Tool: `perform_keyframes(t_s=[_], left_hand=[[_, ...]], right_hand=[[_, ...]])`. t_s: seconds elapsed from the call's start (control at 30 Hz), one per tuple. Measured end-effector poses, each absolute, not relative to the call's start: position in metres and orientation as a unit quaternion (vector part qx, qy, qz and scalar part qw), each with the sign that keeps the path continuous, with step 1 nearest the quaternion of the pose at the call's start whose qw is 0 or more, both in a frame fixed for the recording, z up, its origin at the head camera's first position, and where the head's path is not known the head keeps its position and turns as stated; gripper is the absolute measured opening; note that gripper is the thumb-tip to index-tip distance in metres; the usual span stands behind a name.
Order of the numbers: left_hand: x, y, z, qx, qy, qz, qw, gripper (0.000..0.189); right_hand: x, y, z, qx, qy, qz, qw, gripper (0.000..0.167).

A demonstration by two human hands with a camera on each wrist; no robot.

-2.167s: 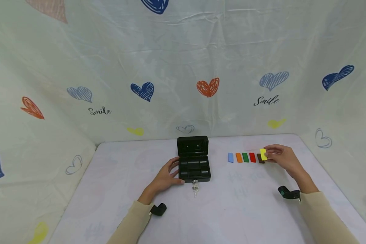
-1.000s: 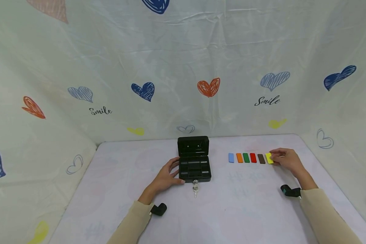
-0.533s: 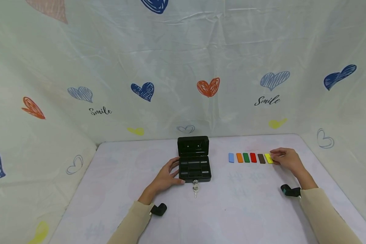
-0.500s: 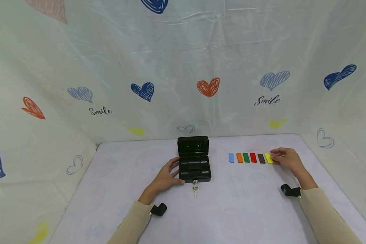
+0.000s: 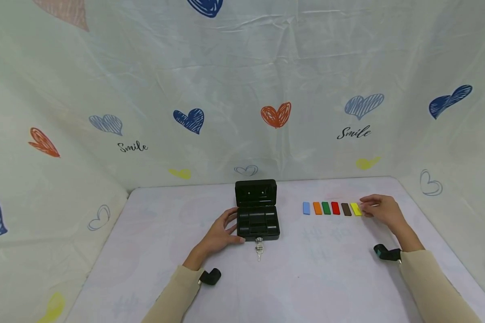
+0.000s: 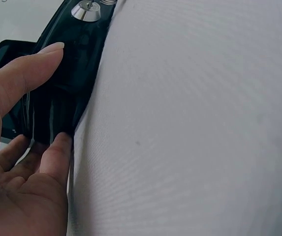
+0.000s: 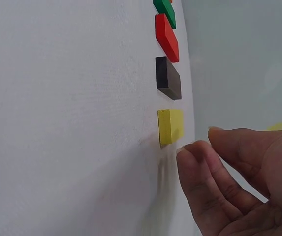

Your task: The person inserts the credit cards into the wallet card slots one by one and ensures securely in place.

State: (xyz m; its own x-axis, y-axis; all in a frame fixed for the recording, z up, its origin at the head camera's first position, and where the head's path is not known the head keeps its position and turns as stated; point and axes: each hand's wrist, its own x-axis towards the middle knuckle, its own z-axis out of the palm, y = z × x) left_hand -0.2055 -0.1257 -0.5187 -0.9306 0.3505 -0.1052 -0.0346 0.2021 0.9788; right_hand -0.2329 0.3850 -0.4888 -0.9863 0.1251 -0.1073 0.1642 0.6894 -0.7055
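A black cash box [image 5: 262, 234] stands with its lid [image 5: 255, 193] up, a small key [image 5: 260, 251] hanging from the lock [image 6: 86, 10] at its front. My left hand [image 5: 216, 234] grips the box's near left corner, thumb on the front wall and fingers along the left side. On the right, my right hand [image 5: 385, 211] hovers just beside a yellow block [image 5: 355, 209] lying on the table. In the right wrist view a gap shows between the fingertips [image 7: 182, 152] and that block, and nothing is held.
Left of the yellow block lie a brown block [image 5: 346, 209], a red block [image 5: 335, 208], a green block [image 5: 326, 208], an orange block [image 5: 317, 208] and a blue block [image 5: 306, 208], in one row. Behind the white table [image 5: 307, 278] rises a sheet [image 5: 226, 148] printed with hearts.
My right hand has carried the yellow block rightward past the brown one, laid it flat at the row's end, and let go, drawing slightly right. My left hand stays on the box.
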Motion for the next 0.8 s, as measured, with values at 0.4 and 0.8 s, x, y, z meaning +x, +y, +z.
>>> perform_keyframes(t_s=[0.4, 0.8], left_hand=[[-0.205, -0.125, -0.519, 0.105, 0.764, 0.618, 0.155, 0.102], [-0.202, -0.132, -0.519, 0.119, 0.758, 0.624, 0.151, 0.099]], right_hand=[[-0.224, 0.379, -0.488, 0.072, 0.916, -0.394, 0.014, 0.032], [-0.215, 0.376, -0.488, 0.05, 0.921, -0.386, 0.002, 0.032]])
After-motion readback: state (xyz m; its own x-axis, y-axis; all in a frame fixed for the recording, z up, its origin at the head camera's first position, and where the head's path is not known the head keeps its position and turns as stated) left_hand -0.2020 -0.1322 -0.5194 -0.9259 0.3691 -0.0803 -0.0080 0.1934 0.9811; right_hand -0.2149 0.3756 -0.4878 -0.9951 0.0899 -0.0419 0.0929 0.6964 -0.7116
